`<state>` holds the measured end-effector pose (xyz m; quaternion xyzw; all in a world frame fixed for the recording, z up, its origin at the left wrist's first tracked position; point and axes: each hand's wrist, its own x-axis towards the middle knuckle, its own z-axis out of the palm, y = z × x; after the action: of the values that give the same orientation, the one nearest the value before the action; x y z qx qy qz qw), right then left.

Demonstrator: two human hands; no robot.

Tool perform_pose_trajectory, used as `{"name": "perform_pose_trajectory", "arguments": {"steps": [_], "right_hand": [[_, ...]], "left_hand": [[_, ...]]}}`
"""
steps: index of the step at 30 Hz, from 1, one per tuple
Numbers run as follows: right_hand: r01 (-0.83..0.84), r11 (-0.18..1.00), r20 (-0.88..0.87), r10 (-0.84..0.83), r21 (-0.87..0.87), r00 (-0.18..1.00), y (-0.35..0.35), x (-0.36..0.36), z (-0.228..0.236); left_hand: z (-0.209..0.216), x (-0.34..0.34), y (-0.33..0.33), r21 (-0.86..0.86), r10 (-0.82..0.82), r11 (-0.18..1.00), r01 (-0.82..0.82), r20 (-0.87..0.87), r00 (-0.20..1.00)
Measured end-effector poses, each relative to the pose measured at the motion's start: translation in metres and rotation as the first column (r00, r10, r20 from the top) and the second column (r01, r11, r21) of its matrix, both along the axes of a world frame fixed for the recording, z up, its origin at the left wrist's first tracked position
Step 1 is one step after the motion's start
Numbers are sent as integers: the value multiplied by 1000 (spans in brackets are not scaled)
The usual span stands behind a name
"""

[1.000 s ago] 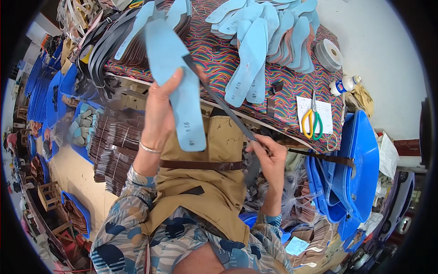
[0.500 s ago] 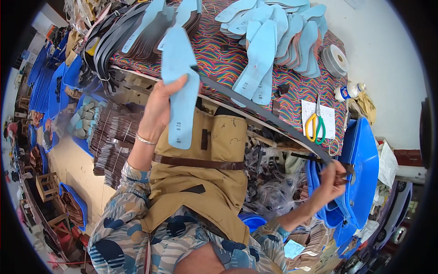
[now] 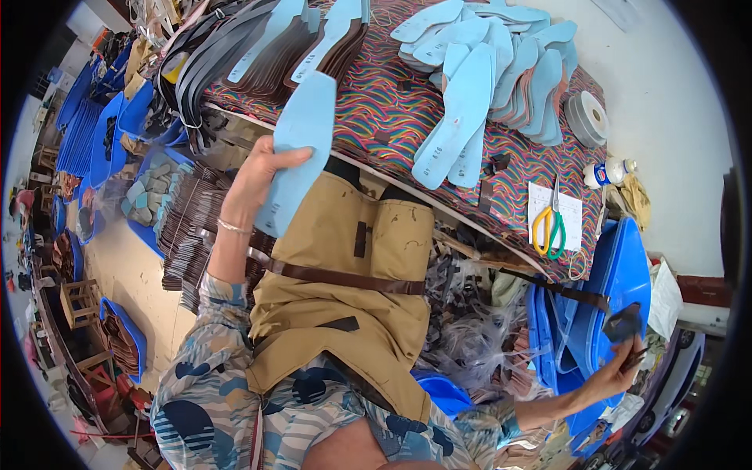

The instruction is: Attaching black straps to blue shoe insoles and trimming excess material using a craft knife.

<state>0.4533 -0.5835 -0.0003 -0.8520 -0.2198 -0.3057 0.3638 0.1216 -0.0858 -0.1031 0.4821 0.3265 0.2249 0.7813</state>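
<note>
My left hand grips a light-blue insole-shaped sheet by its side, thumb flat on its face, in front of the table edge. Far to the right, my right hand is closed beside the blue bins. A dark grey piece, apparently the bunched strip, shows at its fingertips, partly hidden. On the patterned table, several more blue insole sheets lie in overlapping piles. Farther left, blue-topped stacks of brown-edged sheets stand beside a bundle of long dark strips.
Yellow-and-green-handled scissors rest on a paper at the table's right, near a white tape roll and a white bottle. Nested blue bins stand at the right. A dark strap runs from the table edge toward them.
The grey strip has come away from the sheet in my left hand. My right hand has moved right and down with it. The sheet has lowered slightly and tilted.
</note>
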Motion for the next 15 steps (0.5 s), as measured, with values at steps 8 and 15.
{"name": "perform_pose_trajectory", "arguments": {"steps": [8,15], "right_hand": [[-619,640,-447,437,-455,780,126,-74,22],[-832,549,-700,623,76,348,201,-69,-5]], "left_hand": [[9,60,-51,-174,-12,983,63,281,960],[23,89,-103,-170,-300,905,391,397,867]]}}
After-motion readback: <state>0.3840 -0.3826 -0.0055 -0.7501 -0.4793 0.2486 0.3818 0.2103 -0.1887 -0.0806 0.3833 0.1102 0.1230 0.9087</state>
